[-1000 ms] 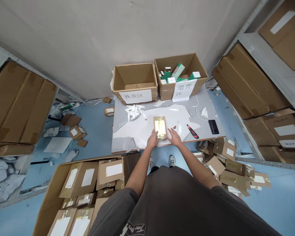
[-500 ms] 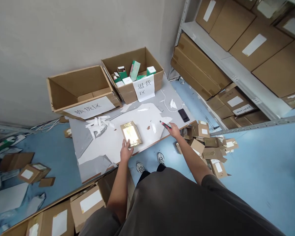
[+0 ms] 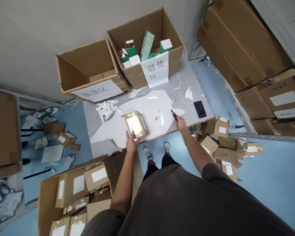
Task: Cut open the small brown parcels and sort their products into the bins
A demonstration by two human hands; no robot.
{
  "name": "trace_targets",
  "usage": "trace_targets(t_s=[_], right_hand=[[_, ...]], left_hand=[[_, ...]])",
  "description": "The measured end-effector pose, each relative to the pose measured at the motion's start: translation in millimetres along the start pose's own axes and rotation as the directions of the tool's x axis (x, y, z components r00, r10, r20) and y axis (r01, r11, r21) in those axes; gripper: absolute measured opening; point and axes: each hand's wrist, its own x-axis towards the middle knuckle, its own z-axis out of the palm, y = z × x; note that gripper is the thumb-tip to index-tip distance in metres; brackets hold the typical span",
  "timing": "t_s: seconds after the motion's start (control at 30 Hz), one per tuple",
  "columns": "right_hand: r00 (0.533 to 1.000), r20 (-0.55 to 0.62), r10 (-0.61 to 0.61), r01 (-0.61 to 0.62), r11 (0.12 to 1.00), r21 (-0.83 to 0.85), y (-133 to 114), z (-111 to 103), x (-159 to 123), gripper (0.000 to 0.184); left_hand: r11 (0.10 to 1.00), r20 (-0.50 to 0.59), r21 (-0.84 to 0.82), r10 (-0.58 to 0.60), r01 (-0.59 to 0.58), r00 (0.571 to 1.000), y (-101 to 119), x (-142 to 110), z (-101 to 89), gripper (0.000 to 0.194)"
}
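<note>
A small cardboard box (image 3: pixel 134 124) with shiny tape across its top sits near the front edge of the white-and-grey table (image 3: pixel 149 114). My left hand (image 3: pixel 132 143) grips the box's near edge, fingers on top and thumb at the near side. A pale label shows on the box's right side. In my right hand (image 3: pixel 181 123) is a red and black utility knife (image 3: pixel 174 116), its tip pointing away from me over the table. The knife is apart from the box, to its right. Whether its blade is out is too small to tell.
Crumpled white strips (image 3: pixel 107 109) lie left of the box. A black phone (image 3: pixel 200 109) lies at the right. Behind stand two open cartons, one with a paper sign (image 3: pixel 97 91), the other holding green-and-white boxes (image 3: pixel 147 46). Opened boxes (image 3: pixel 227 150) litter the floor; a large carton (image 3: pixel 45 200) holds parcels.
The view has shifted, with the table appearing higher and farther right. More of the small box's right side shows. Both hands keep their holds.
</note>
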Motion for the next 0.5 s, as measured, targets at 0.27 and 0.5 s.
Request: trace_targets(t_s=[0.27,0.5], right_hand=[[0.960,-0.162,-0.227,0.259,0.942,0.213,-96.6,-38.2,4.0,0.081],[0.959,-0.054,-0.279,0.282,0.905,0.319,-246.4,-51.3,-20.3,0.069]], left_hand=[[0.996,-0.071,-0.045,-0.085,0.082,0.994,32.6,-19.0,6.7,0.078],[0.999,0.022,-0.050,0.006,-0.004,1.000,19.4,-16.3,-18.5,0.067]])
